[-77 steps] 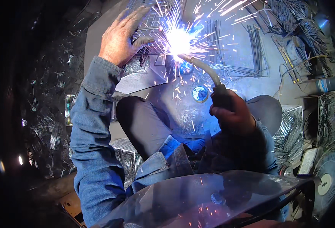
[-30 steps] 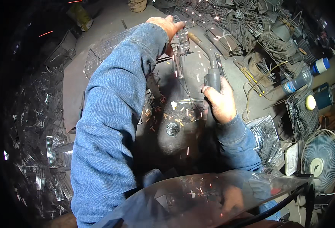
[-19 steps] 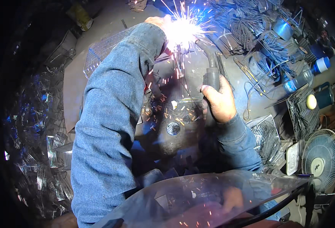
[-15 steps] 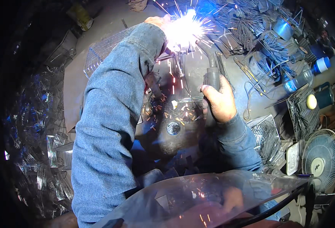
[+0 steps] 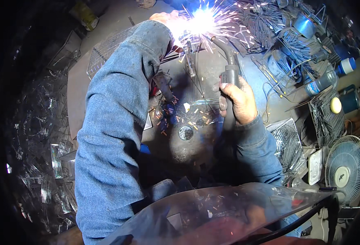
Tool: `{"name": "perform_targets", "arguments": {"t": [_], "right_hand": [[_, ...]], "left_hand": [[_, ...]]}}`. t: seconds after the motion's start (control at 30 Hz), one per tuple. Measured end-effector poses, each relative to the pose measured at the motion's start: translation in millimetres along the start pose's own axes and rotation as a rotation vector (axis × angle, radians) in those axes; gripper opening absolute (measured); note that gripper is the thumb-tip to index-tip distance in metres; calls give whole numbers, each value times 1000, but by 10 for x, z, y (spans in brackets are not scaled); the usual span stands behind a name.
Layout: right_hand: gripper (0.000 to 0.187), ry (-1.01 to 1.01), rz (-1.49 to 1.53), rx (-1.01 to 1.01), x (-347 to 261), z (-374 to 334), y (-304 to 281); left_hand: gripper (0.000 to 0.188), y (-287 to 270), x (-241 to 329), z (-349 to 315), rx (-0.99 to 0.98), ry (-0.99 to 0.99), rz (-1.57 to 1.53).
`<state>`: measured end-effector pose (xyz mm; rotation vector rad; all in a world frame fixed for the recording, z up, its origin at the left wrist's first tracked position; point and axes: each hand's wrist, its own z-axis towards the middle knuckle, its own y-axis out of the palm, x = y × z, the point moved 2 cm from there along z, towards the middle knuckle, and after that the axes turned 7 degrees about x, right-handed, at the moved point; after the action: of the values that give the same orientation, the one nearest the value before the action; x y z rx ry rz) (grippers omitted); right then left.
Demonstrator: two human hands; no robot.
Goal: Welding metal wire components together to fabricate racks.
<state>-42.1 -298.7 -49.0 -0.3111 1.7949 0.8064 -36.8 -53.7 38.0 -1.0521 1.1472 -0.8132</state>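
Note:
My right hand (image 5: 240, 100) is closed around the black handle of a welding torch (image 5: 230, 75), thumb up near its trigger. Beyond the torch's curved neck, a white-hot arc (image 5: 203, 21) throws sparks in every direction. Close to the glare on its left is my left hand (image 5: 167, 18), at the end of a long blue denim sleeve. Its fingers are lost in the brightness, so what it holds or touches is hidden. Under the arc stands a metal clamp or jig (image 5: 190, 61), partly washed out, with thin rods beside it.
A wire rack (image 5: 106, 55) lies left of the arc. Short metal stubs and a round disc (image 5: 186, 132) lie on the table (image 5: 80, 90). Rod bundles (image 5: 265, 30), a bottle (image 5: 325, 83) and a fan (image 5: 345, 171) crowd the right. A clear visor (image 5: 237, 200) crosses the bottom.
The arc, the torch and my right hand have shifted slightly away from me, the hand also a little right. My left forearm has drifted slightly left. Sparks now spread more to the right.

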Motion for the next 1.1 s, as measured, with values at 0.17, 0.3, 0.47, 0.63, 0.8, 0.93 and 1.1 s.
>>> {"name": "perform_targets", "arguments": {"t": [0.17,0.3,0.47,0.63,0.8,0.93,1.1], "right_hand": [[29,-26,-12,37,-8,-84,-45],[23,21,-33,62,40,-123,-143],[21,36,-36,56,57,-138,-159],[27,88,-31,21,60,-130,-128],[28,80,-38,46,60,-130,-121],[27,90,-60,37,68,-137,-124],[27,96,-57,24,80,-147,-126]], "left_hand": [[86,-57,110,0,-13,-80,21],[84,-73,118,-8,8,-89,19],[85,-33,93,14,1,-102,35],[77,106,30,102,53,-106,38],[83,17,43,27,69,-111,39],[87,14,37,27,48,-86,61],[91,18,53,1,49,-91,96]]}}
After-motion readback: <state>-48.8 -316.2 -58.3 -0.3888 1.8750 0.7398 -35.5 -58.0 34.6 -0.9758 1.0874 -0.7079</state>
